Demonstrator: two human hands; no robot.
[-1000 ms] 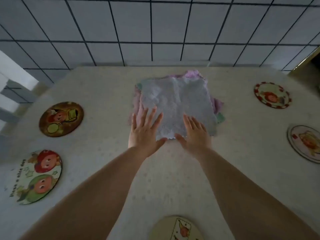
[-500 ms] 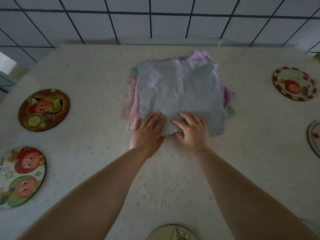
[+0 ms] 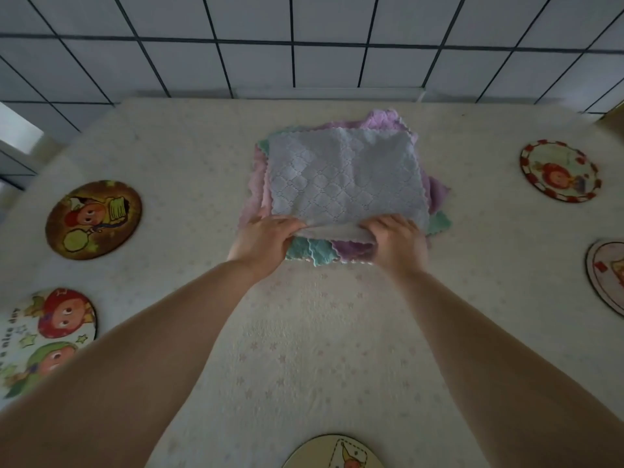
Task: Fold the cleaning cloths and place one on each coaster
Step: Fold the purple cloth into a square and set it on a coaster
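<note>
1. Setting: cream table [image 3: 304, 349] with a faint star pattern, set against a wall [image 3: 304, 38] of pale tiles with dark grout.
2. Left hand [image 3: 261, 241]: fingers curled, pinching the near left edge of the grey cloth [image 3: 344, 177] and holding it raised off the pile.
3. Right hand [image 3: 396, 243]: fingers curled likewise, pinching the near right edge of that cloth.
4. Grey cloth: top of the stack, quilted diamond texture, near edge lifted between the hands, the rest lying flat.
5. Cloth pile [image 3: 317, 249]: at the table's centre, under the grey cloth; teal, purple and pink layers show at the near edge and sides.
6. Brown coaster [image 3: 93, 219]: left of the pile, well apart, bare.
7. Red-and-green coaster [image 3: 47, 336]: near left edge, partly cut off.
8. Red-rimmed coaster [image 3: 560, 170]: right of the pile, bare.
9. Pale coaster [image 3: 606, 275]: right edge, partly out of view.
10. Yellow coaster [image 3: 334, 452]: bottom edge, between the forearms, partly cut off.
</note>
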